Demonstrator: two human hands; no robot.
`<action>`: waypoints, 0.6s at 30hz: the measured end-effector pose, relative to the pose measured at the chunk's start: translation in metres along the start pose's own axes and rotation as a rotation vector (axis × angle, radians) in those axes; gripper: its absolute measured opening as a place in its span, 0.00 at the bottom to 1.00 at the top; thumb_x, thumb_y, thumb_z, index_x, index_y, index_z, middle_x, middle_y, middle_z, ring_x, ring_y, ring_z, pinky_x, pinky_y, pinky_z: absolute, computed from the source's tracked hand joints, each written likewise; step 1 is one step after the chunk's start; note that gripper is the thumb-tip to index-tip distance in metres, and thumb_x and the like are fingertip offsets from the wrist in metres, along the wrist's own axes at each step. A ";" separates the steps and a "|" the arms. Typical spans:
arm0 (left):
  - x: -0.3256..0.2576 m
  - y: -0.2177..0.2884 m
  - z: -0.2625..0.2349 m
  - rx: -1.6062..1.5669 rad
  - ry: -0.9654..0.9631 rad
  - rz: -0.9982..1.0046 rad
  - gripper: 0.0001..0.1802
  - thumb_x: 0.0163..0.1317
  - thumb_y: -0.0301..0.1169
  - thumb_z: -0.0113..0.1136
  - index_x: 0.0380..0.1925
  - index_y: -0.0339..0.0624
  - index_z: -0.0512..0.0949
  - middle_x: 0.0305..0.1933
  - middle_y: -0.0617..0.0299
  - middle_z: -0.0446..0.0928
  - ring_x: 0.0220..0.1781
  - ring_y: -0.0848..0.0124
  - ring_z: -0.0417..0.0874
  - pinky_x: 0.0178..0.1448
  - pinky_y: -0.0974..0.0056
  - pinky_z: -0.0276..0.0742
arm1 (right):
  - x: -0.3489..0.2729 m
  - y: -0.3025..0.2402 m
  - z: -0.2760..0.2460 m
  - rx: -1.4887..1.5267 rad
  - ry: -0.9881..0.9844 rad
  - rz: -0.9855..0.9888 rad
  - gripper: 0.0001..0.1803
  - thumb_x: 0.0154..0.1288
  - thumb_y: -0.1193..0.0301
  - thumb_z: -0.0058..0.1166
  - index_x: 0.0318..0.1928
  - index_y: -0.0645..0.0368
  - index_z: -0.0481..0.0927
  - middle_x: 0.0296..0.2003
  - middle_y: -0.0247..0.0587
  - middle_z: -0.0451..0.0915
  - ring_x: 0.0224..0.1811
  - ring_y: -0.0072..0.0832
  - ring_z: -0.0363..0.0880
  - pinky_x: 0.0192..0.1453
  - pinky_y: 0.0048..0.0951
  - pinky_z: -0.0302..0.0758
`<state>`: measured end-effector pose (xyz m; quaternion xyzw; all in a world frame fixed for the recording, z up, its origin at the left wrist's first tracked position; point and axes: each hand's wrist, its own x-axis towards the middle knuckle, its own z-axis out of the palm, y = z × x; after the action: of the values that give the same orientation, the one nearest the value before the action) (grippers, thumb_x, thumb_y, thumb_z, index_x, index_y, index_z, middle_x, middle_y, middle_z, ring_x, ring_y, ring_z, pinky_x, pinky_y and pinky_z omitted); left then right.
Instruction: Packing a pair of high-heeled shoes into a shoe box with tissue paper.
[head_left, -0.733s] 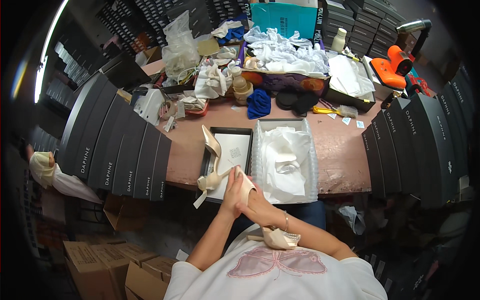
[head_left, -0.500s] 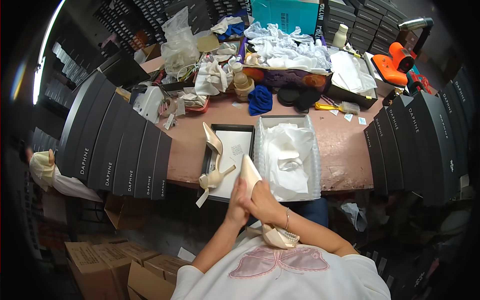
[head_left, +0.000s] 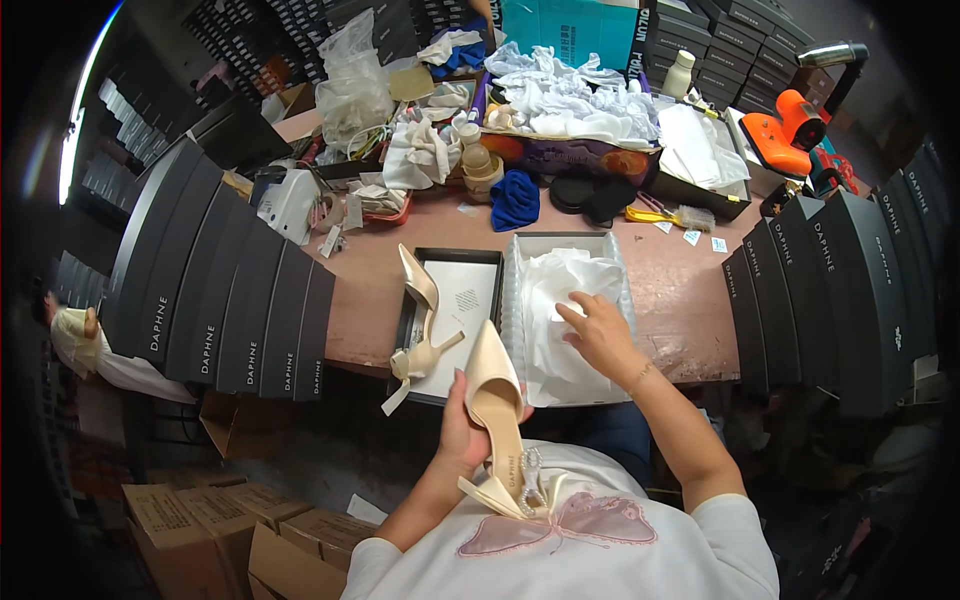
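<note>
A cream pointed high-heeled shoe (head_left: 493, 362) rests in my left hand (head_left: 458, 428), its toe pointing away from me and its pearl-trimmed bow near my shirt. My fingers wrap around its side. Over the white tissue paper (head_left: 545, 345) in the open shoe box (head_left: 518, 238) hovers my right hand (head_left: 605, 340), fingers apart and nothing visible in them. Whether its fingertips touch the paper I cannot tell. Bubble wrap (head_left: 628, 300) lines the box. The matching shoe (head_left: 420, 283) lies on its side along the left edge of the black box lid (head_left: 487, 258).
Dark shoe boxes stand in rows at left (head_left: 225, 290) and right (head_left: 800, 270). At the back are a carton of white crumpled paper (head_left: 570, 95), a blue cloth (head_left: 515, 200), a yellow-handled brush (head_left: 690, 217) and an orange device (head_left: 780, 140). Another person's sleeve (head_left: 140, 370) shows far left.
My right hand has left the shoe and moved over the tissue-filled box. The shoe in my left hand has turned, so its open top and insole now show.
</note>
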<state>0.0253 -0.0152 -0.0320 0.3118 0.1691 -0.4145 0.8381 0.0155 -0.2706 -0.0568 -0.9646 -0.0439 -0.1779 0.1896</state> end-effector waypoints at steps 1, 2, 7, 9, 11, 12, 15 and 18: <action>-0.007 -0.004 0.006 0.003 -0.031 -0.049 0.37 0.67 0.62 0.41 0.62 0.43 0.65 0.56 0.51 0.73 0.59 0.56 0.75 0.60 0.40 0.72 | 0.001 0.015 0.013 -0.106 -0.044 -0.069 0.10 0.57 0.74 0.58 0.40 0.59 0.80 0.32 0.43 0.78 0.37 0.42 0.77 0.44 0.40 0.74; -0.014 -0.006 0.011 0.000 -0.055 -0.089 0.38 0.67 0.62 0.40 0.63 0.44 0.64 0.58 0.52 0.71 0.61 0.56 0.73 0.61 0.40 0.71 | 0.002 0.018 0.013 -0.044 -0.050 -0.022 0.10 0.56 0.75 0.58 0.40 0.59 0.80 0.32 0.43 0.77 0.37 0.43 0.77 0.43 0.40 0.74; -0.015 -0.007 0.010 0.034 -0.083 -0.035 0.37 0.68 0.60 0.41 0.65 0.44 0.60 0.61 0.56 0.69 0.62 0.63 0.72 0.64 0.46 0.70 | -0.003 -0.027 -0.033 0.960 0.176 0.429 0.14 0.61 0.80 0.53 0.48 0.59 0.76 0.33 0.35 0.77 0.34 0.27 0.77 0.36 0.30 0.74; -0.006 -0.013 0.008 0.031 -0.064 0.010 0.33 0.68 0.52 0.50 0.64 0.42 0.61 0.59 0.56 0.70 0.60 0.64 0.73 0.62 0.50 0.73 | -0.013 -0.063 -0.049 1.433 0.118 0.644 0.16 0.64 0.81 0.51 0.53 0.60 0.74 0.34 0.32 0.77 0.33 0.19 0.76 0.35 0.24 0.74; -0.001 -0.021 0.009 0.053 -0.050 0.053 0.28 0.68 0.41 0.55 0.62 0.40 0.62 0.57 0.55 0.71 0.58 0.66 0.75 0.59 0.57 0.76 | -0.037 -0.089 -0.034 1.363 0.003 0.638 0.18 0.65 0.81 0.51 0.56 0.61 0.72 0.35 0.32 0.77 0.34 0.16 0.74 0.37 0.21 0.74; -0.001 -0.025 0.013 0.110 -0.014 0.082 0.26 0.67 0.36 0.56 0.61 0.39 0.63 0.56 0.55 0.72 0.56 0.66 0.77 0.57 0.60 0.78 | -0.049 -0.092 -0.020 1.202 -0.038 0.567 0.18 0.65 0.80 0.51 0.56 0.61 0.72 0.35 0.33 0.78 0.34 0.16 0.75 0.38 0.21 0.75; 0.004 -0.028 0.006 0.162 0.088 0.147 0.20 0.66 0.28 0.56 0.57 0.37 0.68 0.51 0.55 0.76 0.48 0.68 0.81 0.50 0.65 0.80 | -0.055 -0.095 -0.023 0.849 0.029 0.385 0.24 0.62 0.80 0.55 0.59 0.58 0.73 0.40 0.40 0.75 0.39 0.25 0.76 0.36 0.24 0.73; 0.009 -0.020 0.000 0.165 0.129 0.106 0.16 0.66 0.27 0.56 0.52 0.34 0.72 0.45 0.56 0.79 0.41 0.68 0.84 0.44 0.65 0.82 | -0.050 -0.087 -0.043 0.485 -0.025 0.041 0.27 0.59 0.82 0.55 0.61 0.56 0.72 0.42 0.46 0.76 0.39 0.33 0.78 0.39 0.27 0.76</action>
<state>0.0148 -0.0297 -0.0448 0.4142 0.1715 -0.3613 0.8176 -0.0584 -0.2071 -0.0073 -0.8937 -0.0681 -0.1463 0.4187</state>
